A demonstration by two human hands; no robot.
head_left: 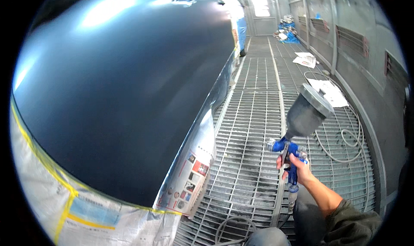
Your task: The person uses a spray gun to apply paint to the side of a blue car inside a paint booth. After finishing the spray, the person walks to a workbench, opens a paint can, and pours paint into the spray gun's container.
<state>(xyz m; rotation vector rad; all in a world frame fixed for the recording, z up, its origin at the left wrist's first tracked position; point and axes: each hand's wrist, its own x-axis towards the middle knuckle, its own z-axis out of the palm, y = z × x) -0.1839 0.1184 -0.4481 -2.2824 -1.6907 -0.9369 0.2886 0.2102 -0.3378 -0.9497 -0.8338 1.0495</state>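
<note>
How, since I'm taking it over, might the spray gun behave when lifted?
The spray gun probably feels top-heavy, because its big cup sits above the slim handle. Stood on its narrow lower end, it may tip. It looks rigid, so probably won't flex in the right hand.

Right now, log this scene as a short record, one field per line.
Right hand: wrapped around the handle of a blue spray gun
Left hand: not in view
Cup: grey, mounted atop the gun, tilted
Surface: dark car panel, left of the gun
Masking: printed paper and yellow tape around the panel's edges
Floor: metal grating, with a hose and white sheets on it
</note>
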